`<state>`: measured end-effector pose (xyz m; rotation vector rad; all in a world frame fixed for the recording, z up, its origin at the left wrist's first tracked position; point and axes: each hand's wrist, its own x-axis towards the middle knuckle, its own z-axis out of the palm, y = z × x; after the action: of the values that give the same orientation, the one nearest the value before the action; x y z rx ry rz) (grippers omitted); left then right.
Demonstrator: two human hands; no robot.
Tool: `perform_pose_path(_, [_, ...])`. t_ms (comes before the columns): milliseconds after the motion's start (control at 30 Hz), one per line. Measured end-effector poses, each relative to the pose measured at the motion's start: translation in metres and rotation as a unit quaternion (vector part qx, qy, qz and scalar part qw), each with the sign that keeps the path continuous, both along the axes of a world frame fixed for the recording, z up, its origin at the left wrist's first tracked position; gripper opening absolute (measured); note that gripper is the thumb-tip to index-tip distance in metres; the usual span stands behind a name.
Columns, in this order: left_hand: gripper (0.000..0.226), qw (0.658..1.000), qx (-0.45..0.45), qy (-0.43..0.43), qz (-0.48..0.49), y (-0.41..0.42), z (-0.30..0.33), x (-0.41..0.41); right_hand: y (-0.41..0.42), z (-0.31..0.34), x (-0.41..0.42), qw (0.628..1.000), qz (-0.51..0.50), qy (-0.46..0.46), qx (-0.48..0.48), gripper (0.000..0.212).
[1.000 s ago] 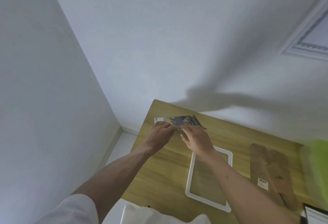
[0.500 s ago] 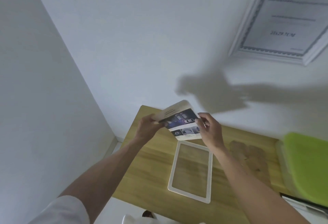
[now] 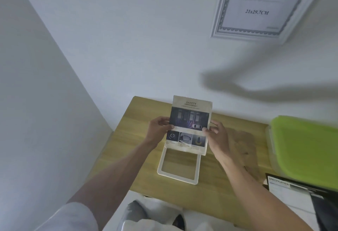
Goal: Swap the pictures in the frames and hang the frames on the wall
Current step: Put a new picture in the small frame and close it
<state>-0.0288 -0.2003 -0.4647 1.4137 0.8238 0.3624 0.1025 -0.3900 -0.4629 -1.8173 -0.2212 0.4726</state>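
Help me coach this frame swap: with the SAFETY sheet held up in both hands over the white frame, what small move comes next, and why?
Probably lower the SAFETY sheet flat onto the white frame and square its edges to the opening. The left hand and right hand pinch its sides, it hangs above the frame's far end, and the frame lies empty on the wooden table.

A plain indoor room here, home or small office, hard to say which. Bare white walls (image 3: 128, 38) meet in a corner on the left, and a light wooden table (image 3: 139, 157) is pushed up against them. On the wall hangs a white frame (image 3: 256, 9) holding a sample sheet printed "21x29.7CM". On the table, a lime-green lidded plastic box (image 3: 307, 150) at the right, and by it a black-edged sheet (image 3: 292, 194) headed "SPECIFICATION"
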Motion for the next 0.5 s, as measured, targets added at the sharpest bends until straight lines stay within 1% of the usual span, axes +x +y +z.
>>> perform_pose_path(133, [0.026, 0.996, 0.041, 0.065, -0.036, -0.010, -0.021, -0.009, -0.018, -0.025, -0.010, 0.990, 0.052, -0.031, -0.130, 0.048])
perform_pose_path(200, [0.029, 0.989, 0.079, 0.107, -0.061, -0.013, -0.034, -0.016, -0.023, -0.037, -0.016, 0.982, 0.077, -0.032, -0.167, 0.049])
perform_pose_path(267, [0.038, 0.979, 0.119, 0.148, -0.079, -0.016, -0.045, -0.022, -0.024, -0.044, -0.023, 0.977, 0.091, -0.029, -0.190, 0.046])
perform_pose_path(367, [0.051, 0.967, 0.162, 0.175, -0.091, -0.019, -0.054, -0.028, -0.021, -0.054, -0.033, 0.968, 0.111, -0.038, -0.221, 0.038])
perform_pose_path(500, [0.055, 0.950, 0.206, 0.210, -0.109, -0.024, -0.062, -0.032, -0.017, -0.069, -0.040, 0.947, 0.129, -0.086, -0.280, 0.020])
